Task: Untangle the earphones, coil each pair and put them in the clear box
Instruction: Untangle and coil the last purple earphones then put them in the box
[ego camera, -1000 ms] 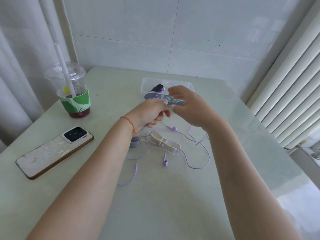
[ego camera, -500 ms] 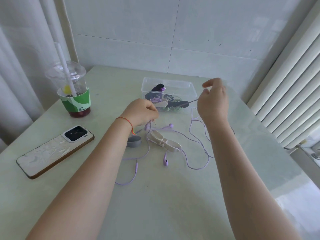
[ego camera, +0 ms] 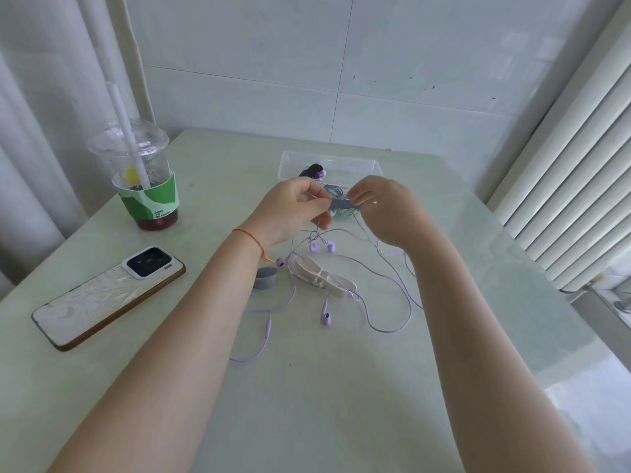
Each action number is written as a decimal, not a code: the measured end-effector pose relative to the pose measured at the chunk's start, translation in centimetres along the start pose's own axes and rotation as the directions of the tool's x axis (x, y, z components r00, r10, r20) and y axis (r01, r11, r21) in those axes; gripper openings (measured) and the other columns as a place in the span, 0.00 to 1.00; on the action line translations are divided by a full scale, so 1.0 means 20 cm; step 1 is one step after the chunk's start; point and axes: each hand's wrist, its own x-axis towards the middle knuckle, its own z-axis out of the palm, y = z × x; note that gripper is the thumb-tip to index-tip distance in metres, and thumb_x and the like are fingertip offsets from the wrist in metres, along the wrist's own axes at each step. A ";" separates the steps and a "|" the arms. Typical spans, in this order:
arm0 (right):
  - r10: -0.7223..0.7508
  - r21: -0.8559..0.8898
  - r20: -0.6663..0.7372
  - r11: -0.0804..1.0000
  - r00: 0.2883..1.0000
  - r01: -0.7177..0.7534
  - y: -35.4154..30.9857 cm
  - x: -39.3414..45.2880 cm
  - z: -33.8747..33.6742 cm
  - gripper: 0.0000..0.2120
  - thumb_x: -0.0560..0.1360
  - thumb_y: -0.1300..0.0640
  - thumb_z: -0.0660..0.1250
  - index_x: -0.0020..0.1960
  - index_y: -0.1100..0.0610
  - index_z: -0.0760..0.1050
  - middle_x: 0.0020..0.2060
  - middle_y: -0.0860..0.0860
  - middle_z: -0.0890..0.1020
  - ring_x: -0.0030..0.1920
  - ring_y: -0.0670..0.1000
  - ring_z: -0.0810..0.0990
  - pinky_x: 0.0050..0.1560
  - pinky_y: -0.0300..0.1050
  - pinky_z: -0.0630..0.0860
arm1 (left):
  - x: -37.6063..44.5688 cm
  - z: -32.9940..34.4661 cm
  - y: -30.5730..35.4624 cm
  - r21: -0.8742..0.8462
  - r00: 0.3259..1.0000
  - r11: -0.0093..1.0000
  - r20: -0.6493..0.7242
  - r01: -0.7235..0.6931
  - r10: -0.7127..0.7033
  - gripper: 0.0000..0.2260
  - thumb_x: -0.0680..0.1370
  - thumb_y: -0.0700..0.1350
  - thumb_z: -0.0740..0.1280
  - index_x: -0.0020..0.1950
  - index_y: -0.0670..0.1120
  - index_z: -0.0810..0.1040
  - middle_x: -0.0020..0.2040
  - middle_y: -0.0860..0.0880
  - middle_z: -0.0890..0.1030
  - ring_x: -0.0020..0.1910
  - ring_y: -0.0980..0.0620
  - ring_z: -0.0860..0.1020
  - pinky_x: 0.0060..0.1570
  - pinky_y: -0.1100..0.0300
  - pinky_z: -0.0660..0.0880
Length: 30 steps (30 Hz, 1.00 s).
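Tangled purple earphones (ego camera: pixel 326 315) lie loose on the pale green table, their thin cable running up to both my hands. My left hand (ego camera: pixel 295 213) pinches the cable with curled fingers just in front of the clear box (ego camera: pixel 341 162). My right hand (ego camera: pixel 386 208) pinches the same cable close beside it. The two hands are raised above the table, nearly touching. Two earbuds (ego camera: pixel 322 246) dangle below them. The clear box holds dark coiled earphones, mostly hidden behind my hands. A beige cable winder (ego camera: pixel 322 277) lies among the cable loops.
A drink cup with a straw and green sleeve (ego camera: pixel 143 186) stands at the left. A phone (ego camera: pixel 109 295) lies face down near the left edge. A small grey cup-like piece (ego camera: pixel 265 278) sits by my left wrist. A radiator (ego camera: pixel 573 186) lines the right side.
My right hand, which had pulled away up and to the right with the cable, has come back in beside my left hand. My left hand has risen slightly toward the box.
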 end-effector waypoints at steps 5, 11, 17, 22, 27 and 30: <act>0.008 0.004 0.288 1.000 0.957 -0.010 -0.01 -0.02 0.02 0.14 0.75 0.64 0.57 0.54 0.54 0.78 0.49 0.48 0.83 0.52 0.50 0.80 0.50 0.44 0.75 | -0.01 0.00 0.02 -0.135 0.999 0.991 -0.055 -0.007 -0.001 0.05 0.81 0.39 0.61 0.46 0.46 0.72 0.35 0.43 0.79 0.31 0.42 0.79 0.39 0.52 0.79; 0.041 0.198 0.274 0.975 0.961 -0.098 -0.02 -0.04 -0.01 0.12 0.73 0.61 0.59 0.37 0.56 0.79 0.29 0.51 0.70 0.28 0.52 0.68 0.32 0.41 0.68 | 0.02 -0.04 -0.03 0.021 0.963 1.000 -0.268 0.007 -0.002 0.05 0.80 0.43 0.60 0.45 0.52 0.70 0.29 0.48 0.71 0.21 0.52 0.67 0.27 0.58 0.72; 0.088 0.382 -0.169 0.924 0.982 -0.017 -0.02 0.00 -0.05 0.11 0.76 0.56 0.65 0.38 0.60 0.77 0.18 0.41 0.68 0.21 0.42 0.64 0.27 0.36 0.60 | 0.01 -0.03 -0.04 0.213 0.994 0.976 -0.106 0.055 -0.033 0.05 0.75 0.40 0.70 0.40 0.48 0.78 0.26 0.51 0.74 0.25 0.51 0.71 0.35 0.60 0.71; 0.043 0.190 -0.021 0.981 0.999 -0.038 0.00 0.00 -0.02 0.09 0.74 0.52 0.70 0.40 0.58 0.82 0.24 0.47 0.69 0.19 0.43 0.65 0.21 0.32 0.59 | 0.01 0.00 -0.02 0.000 0.960 0.983 -0.211 0.185 -0.181 0.18 0.82 0.54 0.60 0.44 0.42 0.80 0.33 0.44 0.81 0.30 0.48 0.78 0.36 0.57 0.79; -0.003 0.058 0.137 0.998 0.991 -0.005 -0.02 -0.03 -0.02 0.05 0.73 0.50 0.72 0.45 0.51 0.83 0.26 0.43 0.69 0.24 0.42 0.68 0.25 0.33 0.62 | 0.01 0.02 0.03 0.050 0.971 0.976 -0.123 0.214 -0.207 0.26 0.80 0.63 0.56 0.45 0.44 0.82 0.38 0.44 0.85 0.38 0.49 0.83 0.40 0.58 0.75; -0.010 -0.021 0.179 1.000 0.984 0.014 -0.01 -0.03 -0.02 0.06 0.74 0.53 0.70 0.43 0.55 0.83 0.22 0.44 0.68 0.21 0.42 0.67 0.22 0.32 0.60 | 0.01 0.01 0.03 -0.102 0.971 0.992 -0.218 0.074 -0.095 0.19 0.81 0.55 0.61 0.39 0.45 0.81 0.28 0.47 0.81 0.32 0.51 0.80 0.41 0.59 0.75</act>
